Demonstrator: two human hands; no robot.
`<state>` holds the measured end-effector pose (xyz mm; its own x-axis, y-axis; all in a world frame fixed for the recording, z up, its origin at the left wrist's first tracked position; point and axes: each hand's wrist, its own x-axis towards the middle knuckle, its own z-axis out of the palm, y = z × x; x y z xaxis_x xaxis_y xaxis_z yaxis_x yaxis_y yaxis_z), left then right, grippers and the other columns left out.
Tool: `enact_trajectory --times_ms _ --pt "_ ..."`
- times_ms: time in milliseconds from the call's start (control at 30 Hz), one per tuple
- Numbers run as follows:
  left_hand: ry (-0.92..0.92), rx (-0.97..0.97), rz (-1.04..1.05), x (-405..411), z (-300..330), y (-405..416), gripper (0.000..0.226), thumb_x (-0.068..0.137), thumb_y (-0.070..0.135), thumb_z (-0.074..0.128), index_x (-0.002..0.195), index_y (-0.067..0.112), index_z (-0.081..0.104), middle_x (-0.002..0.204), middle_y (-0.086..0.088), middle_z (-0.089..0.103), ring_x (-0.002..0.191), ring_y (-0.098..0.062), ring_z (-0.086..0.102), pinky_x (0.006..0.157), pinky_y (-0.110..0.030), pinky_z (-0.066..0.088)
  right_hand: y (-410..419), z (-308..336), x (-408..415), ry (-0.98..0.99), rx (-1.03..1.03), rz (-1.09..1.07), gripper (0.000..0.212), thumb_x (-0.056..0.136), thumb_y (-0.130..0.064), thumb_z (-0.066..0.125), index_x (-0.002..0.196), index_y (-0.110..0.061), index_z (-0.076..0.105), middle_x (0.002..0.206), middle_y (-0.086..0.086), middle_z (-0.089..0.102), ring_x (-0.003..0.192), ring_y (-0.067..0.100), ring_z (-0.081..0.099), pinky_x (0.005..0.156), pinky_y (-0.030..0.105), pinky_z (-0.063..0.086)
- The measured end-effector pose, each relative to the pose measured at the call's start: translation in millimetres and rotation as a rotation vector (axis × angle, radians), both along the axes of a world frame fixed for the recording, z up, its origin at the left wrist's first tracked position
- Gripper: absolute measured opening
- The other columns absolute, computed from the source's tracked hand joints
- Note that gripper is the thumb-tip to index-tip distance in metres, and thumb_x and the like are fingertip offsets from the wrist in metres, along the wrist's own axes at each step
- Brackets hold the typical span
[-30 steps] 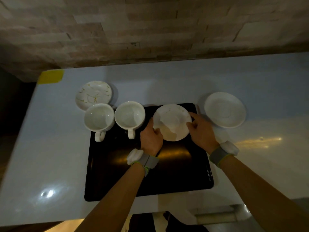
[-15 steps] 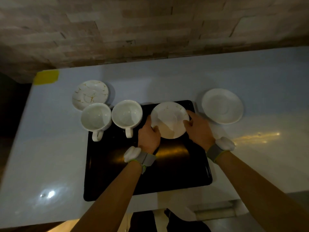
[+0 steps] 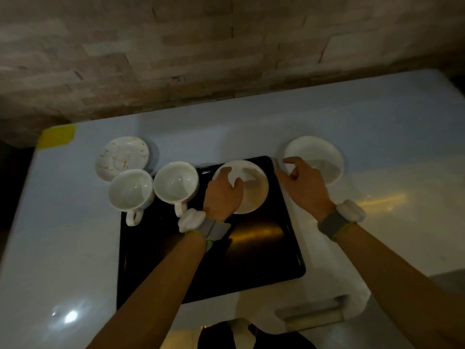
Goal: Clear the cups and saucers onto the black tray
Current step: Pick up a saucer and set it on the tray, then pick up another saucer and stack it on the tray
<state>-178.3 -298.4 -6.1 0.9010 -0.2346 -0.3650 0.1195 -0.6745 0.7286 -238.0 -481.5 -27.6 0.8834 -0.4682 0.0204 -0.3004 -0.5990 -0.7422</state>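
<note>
Two hands work: the left hand [image 3: 222,195] holds a saucer [image 3: 247,187] on the black tray [image 3: 251,248]. The right hand [image 3: 303,183], fingers spread, should gently pinch the plain saucer [image 3: 319,152] at two o'clock.

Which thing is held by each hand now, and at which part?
The left hand holds the saucer on the black tray by its left rim. The right hand holds nothing.

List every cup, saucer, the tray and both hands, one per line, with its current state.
Left cup: upright, empty, straddling the tray's left edge.
Right cup: upright, empty, at the tray's far edge.
Gold-veined saucer: on the counter, off the tray.
Middle saucer: on the tray.
Plain saucer: on the counter, off the tray.
Black tray: flat, mostly bare.
Left hand: on the middle saucer.
Right hand: open, reaching over the plain saucer.
</note>
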Motion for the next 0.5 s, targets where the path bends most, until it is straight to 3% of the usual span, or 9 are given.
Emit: enact_trajectory --times_ms 133,233,333,500 --pt "-0.032 0.004 -0.122 11 10 -26 0.038 0.098 0.028 0.049 0.133 0.014 0.051 0.101 -0.018 0.073 0.087 -0.038 0.070 0.079 -0.043 0.059 -31 6 -6 -0.031 -0.002 -0.057 0.041 0.088 -0.040 0.065 0.121 -0.016 0.057 0.060 -0.005 0.049 0.056 0.009 0.052 0.062 0.031 0.043" --pt "-0.069 -0.040 -0.193 15 19 -51 0.038 0.099 0.026 0.049 0.135 0.014 0.048 0.093 -0.015 0.071 0.077 -0.037 0.071 0.067 -0.037 0.059 -61 7 -14 -0.059 -0.030 -0.114 0.050 0.085 -0.046 0.067 0.124 -0.019 0.053 0.063 -0.009 0.050 0.059 0.005 0.051 0.061 0.027 0.040" --pt "-0.030 -0.089 -0.222 19 22 -78 0.046 0.099 0.022 0.049 0.143 0.014 0.040 0.090 -0.016 0.066 0.084 -0.039 0.070 0.079 -0.046 0.060 -87 4 -22 -0.040 -0.036 -0.176 0.068 0.081 -0.051 0.068 0.134 -0.018 0.041 0.066 -0.008 0.055 0.063 0.007 0.055 0.065 0.028 0.044" --pt "0.012 0.007 -0.289 29 17 -114 0.054 0.097 0.023 0.049 0.148 0.014 0.033 0.115 -0.024 0.067 0.102 -0.042 0.066 0.093 -0.048 0.055 -111 -6 -32 0.078 0.001 -0.235 0.087 0.079 -0.059 0.067 0.144 -0.020 0.024 0.079 0.006 0.061 0.084 0.033 0.067 0.080 0.047 0.055"
